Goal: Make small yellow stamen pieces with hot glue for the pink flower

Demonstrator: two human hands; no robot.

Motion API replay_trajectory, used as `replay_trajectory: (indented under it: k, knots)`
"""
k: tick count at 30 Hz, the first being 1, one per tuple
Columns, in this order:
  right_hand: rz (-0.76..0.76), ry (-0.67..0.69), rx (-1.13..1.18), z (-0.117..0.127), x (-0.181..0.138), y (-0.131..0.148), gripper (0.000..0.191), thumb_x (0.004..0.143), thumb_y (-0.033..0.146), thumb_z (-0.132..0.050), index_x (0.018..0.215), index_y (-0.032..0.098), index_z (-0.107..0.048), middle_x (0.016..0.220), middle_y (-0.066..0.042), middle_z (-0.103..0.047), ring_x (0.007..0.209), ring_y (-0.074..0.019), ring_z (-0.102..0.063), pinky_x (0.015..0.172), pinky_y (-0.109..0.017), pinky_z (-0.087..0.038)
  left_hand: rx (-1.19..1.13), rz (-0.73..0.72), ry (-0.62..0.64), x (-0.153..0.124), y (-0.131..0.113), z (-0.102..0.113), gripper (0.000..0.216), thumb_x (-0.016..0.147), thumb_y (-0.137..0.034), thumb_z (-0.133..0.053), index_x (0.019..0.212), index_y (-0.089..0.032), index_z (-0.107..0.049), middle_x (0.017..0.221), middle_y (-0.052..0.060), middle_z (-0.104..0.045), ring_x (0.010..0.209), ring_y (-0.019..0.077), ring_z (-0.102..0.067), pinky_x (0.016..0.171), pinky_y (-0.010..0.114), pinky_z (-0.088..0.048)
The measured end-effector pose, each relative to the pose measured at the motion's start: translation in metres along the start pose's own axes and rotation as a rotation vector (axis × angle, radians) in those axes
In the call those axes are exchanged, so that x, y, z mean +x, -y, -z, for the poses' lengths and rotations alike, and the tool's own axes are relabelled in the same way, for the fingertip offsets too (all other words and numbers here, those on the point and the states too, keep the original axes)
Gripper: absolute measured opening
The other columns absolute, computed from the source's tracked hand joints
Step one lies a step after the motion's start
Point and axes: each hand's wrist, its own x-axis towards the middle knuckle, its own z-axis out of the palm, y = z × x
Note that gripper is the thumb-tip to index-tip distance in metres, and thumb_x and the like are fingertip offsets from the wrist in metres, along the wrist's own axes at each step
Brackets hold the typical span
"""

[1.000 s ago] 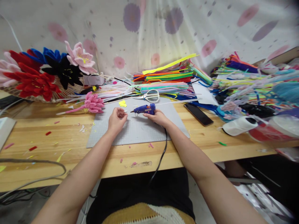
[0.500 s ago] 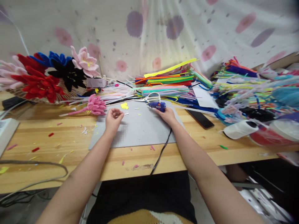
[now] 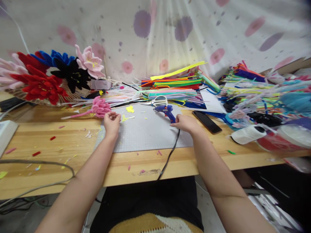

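My right hand (image 3: 186,124) sits at the butt of the blue plastic glue gun (image 3: 166,111), fingers curled where the black cord (image 3: 170,153) leaves. I cannot tell whether they clasp it or only touch it. The gun lies up and left of that hand, nozzle pointing left, handle slanting back across the grey mat (image 3: 145,136). My left hand (image 3: 111,120) is loosely curled, its contents hidden, with the fuzzy pink flower (image 3: 100,108) just beyond its knuckles.

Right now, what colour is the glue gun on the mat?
The glue gun is blue; the head view shows it best.
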Motion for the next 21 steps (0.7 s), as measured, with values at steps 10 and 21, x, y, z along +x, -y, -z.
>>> replay_trajectory:
  k: [10, 21]
  knots:
    - [0.628, -0.098, 0.666, -0.06, 0.037, 0.128, 0.01, 0.075, 0.016, -0.055, 0.083, 0.02, -0.05, 0.081, 0.002, -0.065, 0.075, -0.0107, -0.059, 0.069, -0.024, -0.041, -0.08, 0.003, -0.036, -0.001, -0.002, 0.001, 0.028, 0.06, -0.01, -0.06, 0.08, -0.018, -0.043, 0.07, -0.003, -0.055, 0.057, 0.0061, -0.05, 0.049, 0.017, -0.04]
    - [0.79, -0.241, 0.365, -0.083, 0.056, 0.176, 0.027, 0.075, 0.011, -0.051, 0.1, 0.02, -0.05, 0.09, -0.002, -0.068, 0.097, -0.0205, -0.052, 0.083, -0.033, -0.041, -0.122, 0.0, -0.041, 0.0, -0.004, 0.003, 0.027, 0.061, -0.01, -0.059, 0.081, -0.018, -0.043, 0.071, -0.003, -0.054, 0.055, 0.0054, -0.05, 0.049, 0.017, -0.04]
